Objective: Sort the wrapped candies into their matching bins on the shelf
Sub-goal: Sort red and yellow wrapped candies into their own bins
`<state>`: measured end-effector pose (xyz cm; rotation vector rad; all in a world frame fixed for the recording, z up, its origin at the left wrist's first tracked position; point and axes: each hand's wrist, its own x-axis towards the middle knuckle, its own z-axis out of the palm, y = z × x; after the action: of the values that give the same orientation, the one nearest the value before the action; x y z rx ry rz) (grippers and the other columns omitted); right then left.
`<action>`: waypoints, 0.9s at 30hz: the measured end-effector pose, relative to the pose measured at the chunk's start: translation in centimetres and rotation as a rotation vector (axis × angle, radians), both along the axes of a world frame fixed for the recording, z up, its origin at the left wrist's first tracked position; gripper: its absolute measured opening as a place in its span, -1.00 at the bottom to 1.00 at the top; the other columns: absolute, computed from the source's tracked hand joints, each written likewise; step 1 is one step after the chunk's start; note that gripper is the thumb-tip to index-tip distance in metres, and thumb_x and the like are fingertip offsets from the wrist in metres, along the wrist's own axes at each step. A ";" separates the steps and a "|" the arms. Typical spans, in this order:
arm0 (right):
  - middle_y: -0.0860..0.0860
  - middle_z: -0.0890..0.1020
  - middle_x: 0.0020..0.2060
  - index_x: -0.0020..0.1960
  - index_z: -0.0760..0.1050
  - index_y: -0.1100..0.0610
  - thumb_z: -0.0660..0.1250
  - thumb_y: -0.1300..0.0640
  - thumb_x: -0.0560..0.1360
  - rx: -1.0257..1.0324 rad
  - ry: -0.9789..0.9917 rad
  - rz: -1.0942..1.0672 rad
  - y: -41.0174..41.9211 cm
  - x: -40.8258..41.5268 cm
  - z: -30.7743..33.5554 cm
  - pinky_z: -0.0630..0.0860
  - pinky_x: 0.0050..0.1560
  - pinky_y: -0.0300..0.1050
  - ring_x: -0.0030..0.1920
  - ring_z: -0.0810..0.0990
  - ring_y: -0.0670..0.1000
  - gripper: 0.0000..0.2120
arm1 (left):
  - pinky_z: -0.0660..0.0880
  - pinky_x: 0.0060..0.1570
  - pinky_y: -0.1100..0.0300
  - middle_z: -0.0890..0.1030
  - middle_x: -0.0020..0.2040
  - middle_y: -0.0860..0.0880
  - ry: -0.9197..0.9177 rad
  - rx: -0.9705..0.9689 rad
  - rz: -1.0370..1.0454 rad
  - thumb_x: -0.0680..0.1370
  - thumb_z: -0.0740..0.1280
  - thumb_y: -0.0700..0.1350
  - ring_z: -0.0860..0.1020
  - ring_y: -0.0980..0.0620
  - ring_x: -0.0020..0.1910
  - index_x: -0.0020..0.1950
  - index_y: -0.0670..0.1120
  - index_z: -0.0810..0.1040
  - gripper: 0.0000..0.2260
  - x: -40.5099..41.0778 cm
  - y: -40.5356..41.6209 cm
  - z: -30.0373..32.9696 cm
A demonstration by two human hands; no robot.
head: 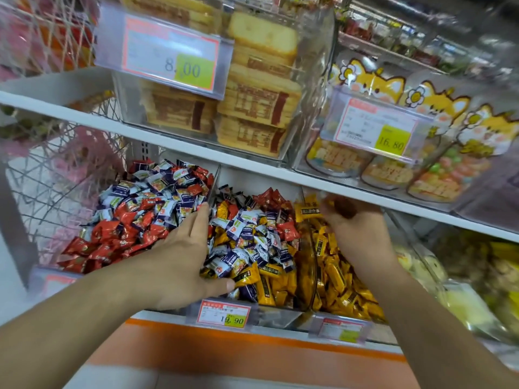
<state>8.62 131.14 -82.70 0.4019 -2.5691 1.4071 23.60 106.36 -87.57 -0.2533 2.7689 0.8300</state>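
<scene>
Yellow-wrapped candies (341,279) fill the right-hand clear bin (309,265) on the lower shelf, and the right hand (355,220) hovers over the back of that heap with its fingers curled; a yellow candy (309,209) shows just at its fingertips, though motion blur hides whether the fingers actually pinch it. Just left of that, the middle bin (269,314) holds a mixed pile: white-and-purple candies (247,242) lie on top, yellow ones along the front and a few red ones (288,230) among them. The left hand (182,256) lies flat with straight fingers across the divider (214,178) between the middle bin and the left bin (36,272), its thumb touching the candies at the front of the middle pile. The left bin carries red candies (112,237) toward the front and white-and-purple ones behind. A price tag (224,313) reading 19.90 hangs on the front of the middle bin. On the white shelf (179,144) above stand a clear box of packaged cake slices (252,102) and tubs with cartoon fox lids (438,105), each with a price label.
</scene>
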 end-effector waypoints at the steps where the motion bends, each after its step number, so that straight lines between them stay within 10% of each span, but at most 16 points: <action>1: -0.05 0.72 -0.24 0.03 0.68 0.04 0.47 0.08 0.58 -0.047 -0.034 -0.040 1.5 0.6 0.3 0.46 -0.34 -0.34 -0.34 0.57 -0.14 -0.94 | 0.03 0.61 -0.02 -0.44 0.60 0.10 0.007 0.005 -0.002 0.43 0.36 0.44 -0.18 -0.02 0.65 0.48 0.08 -0.63 0.21 0.0 0.0 0.0; 8: -0.03 0.68 0.03 0.25 0.59 0.04 0.41 0.02 0.60 0.389 0.040 -0.263 8.0 2.2 -0.5 0.50 -0.11 -0.06 -0.07 0.65 0.01 -0.75 | 0.06 0.60 0.01 -0.43 0.61 0.08 0.015 0.029 0.009 0.42 0.39 0.43 -0.16 -0.03 0.65 0.48 0.11 -0.63 0.22 0.3 0.2 0.0; 20: -0.04 0.57 0.40 0.48 0.48 0.00 0.27 0.08 0.69 0.539 0.077 0.445 -10.5 2.6 -0.9 0.44 0.44 -0.06 0.39 0.51 -0.01 -0.63 | 0.01 0.61 -0.01 -0.46 0.59 0.08 -0.008 0.008 -0.017 0.41 0.37 0.46 -0.19 0.00 0.65 0.48 0.06 -0.64 0.24 0.0 -0.1 0.1; 27: 0.01 0.66 0.09 0.17 0.65 0.00 0.38 0.08 0.62 0.798 0.044 0.382 -14.8 -1.0 -2.3 0.59 0.07 -0.10 0.08 0.64 0.07 -0.85 | -0.03 0.61 -0.01 -0.46 0.59 0.09 -0.034 0.010 -0.025 0.44 0.37 0.42 -0.20 -0.03 0.65 0.48 0.05 -0.64 0.22 0.0 -0.1 0.5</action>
<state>7.64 116.30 -85.02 1.0559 -3.0196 0.3489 23.56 106.26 -87.02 -0.2289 2.7300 0.8253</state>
